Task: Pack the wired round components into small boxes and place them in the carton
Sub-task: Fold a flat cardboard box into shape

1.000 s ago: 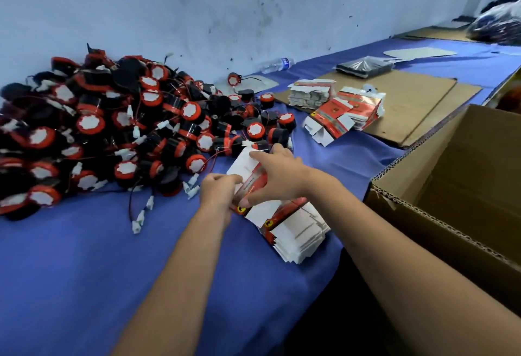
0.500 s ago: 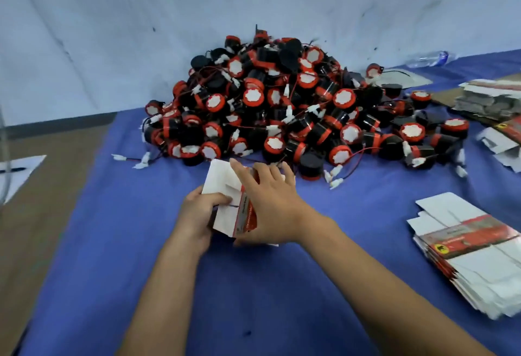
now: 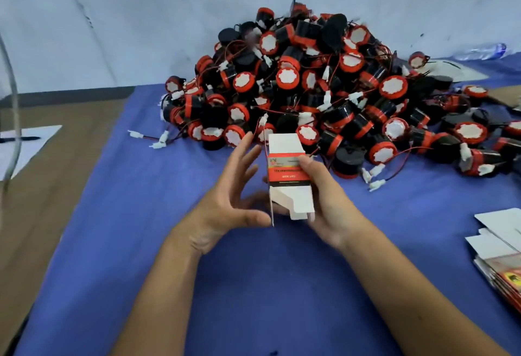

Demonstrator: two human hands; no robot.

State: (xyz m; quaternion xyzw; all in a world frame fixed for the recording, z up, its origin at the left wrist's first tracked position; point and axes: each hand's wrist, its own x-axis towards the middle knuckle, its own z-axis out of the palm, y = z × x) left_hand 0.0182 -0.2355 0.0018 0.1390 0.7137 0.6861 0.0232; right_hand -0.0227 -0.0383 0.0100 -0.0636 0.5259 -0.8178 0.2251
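A big heap of black and red round components (image 3: pixel 324 93) with red wires and white plugs lies on the blue cloth against the wall. In front of it I hold a small white and red box (image 3: pixel 287 175), squared up with its end flaps open. My right hand (image 3: pixel 324 200) grips the box from its right side. My left hand (image 3: pixel 228 200) is just left of the box with fingers spread, its thumb near the box's lower corner. The carton is out of view.
A stack of flat unfolded boxes (image 3: pixel 499 254) lies at the right edge. A water bottle (image 3: pixel 479 51) rests by the wall at the far right. At the left, bare brown table holds a white sheet (image 3: pixel 17 149) with a pen.
My view has swung left, away from the carton and flat stack. The flat box I picked up has been opened into shape, and my left hand has let go and spread.
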